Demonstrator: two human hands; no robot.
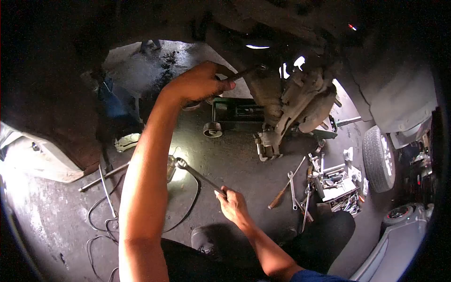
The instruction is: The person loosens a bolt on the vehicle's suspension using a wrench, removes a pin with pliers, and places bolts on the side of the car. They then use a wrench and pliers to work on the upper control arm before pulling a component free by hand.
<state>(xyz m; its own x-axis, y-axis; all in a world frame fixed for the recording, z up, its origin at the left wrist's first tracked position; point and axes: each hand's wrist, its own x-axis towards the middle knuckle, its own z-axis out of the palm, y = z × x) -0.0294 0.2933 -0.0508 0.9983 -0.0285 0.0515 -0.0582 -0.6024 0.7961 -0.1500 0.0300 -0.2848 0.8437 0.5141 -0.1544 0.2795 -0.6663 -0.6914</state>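
Raised at the upper middle, my left hand [199, 83] is closed round a dark bar-like tool [242, 74], whose far end reaches the dark underside parts of a vehicle. Lower down, my right hand [231, 205] grips the handle of a long wrench [199, 176]. The wrench's bright ring end points up and left, in front of a lit lamp [172, 168] on the floor. To the right of my left hand hang the suspension parts [298, 101], with neither hand on them.
A green floor jack [237, 113] stands under the vehicle. At the right lie a combination wrench [292, 190], a tool tray [339, 188] full of tools and a loose wheel [378, 160]. A black cable [193, 203] curls over the floor. Metal rods [106, 190] lie at the left.
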